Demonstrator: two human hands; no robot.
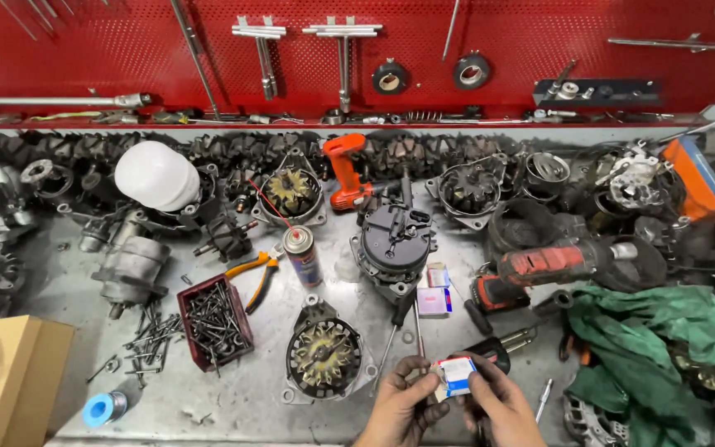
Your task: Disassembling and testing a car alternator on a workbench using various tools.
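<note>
From the head view, the grey metal worktop [242, 397] is crowded. Far along the red pegboard wall [126, 50] lies a row of dark alternator parts, and in front of them sit a white dome-shaped lamp [157, 174], an orange cordless drill [346, 170] and a black alternator [395, 244]. In the middle stand a spray can [301, 255] with a thin red straw and orange-handled pliers [256, 273]. Left of these is a dark red tray of screws [215, 321], with loose screws spilled beside it. A cardboard box [6, 381] fills the near left corner, and a blue roll of tape [105, 408] lies just right of it. On the right are a red power tool [544, 269] and a green cloth [651, 339].

Just left of the hands stands an alternator housing [323, 356] with yellowish windings, and a screwdriver [391, 335] lies between it and the hands. Open room remains only on the bare strip at the near edge, left of this housing.

The small box [455, 374] is held at the near edge, centre-right, above the worktop. It is white with a blue and red panel. The left hand [399, 406] pinches its left end with closed fingers, and the right hand [502, 407] grips its right end in the same way. Two similar small boxes [435, 290] lie farther away, beside the black alternator.
</note>
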